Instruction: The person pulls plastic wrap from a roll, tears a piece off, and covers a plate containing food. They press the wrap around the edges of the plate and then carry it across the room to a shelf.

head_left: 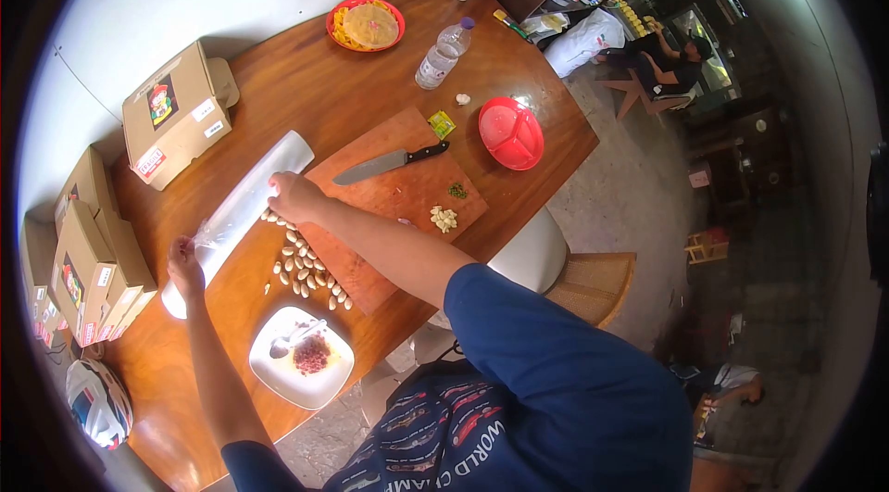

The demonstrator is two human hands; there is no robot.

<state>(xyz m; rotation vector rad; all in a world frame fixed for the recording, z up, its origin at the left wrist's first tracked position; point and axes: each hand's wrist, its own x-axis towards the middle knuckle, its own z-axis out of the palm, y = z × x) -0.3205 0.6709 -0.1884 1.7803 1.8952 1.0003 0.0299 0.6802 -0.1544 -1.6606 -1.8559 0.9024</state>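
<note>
Left hand and right hand grip one film roll near the wall-side edge of the tabletop; one knife, one bottle; pale pieces, partly hidden, defy counting.

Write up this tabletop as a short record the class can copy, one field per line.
Left hand: fingers curled on the plastic roll
Right hand: fingers at the roll's edge, exact grip unclear
Cutting board: holds a knife, pale chopped pieces, green bits and a packet
Beside board: loose tan pieces
White plate: spoon and reddish bits
Red divided plate: apart from the board
Bottle: clear, purple cap, upright
</note>
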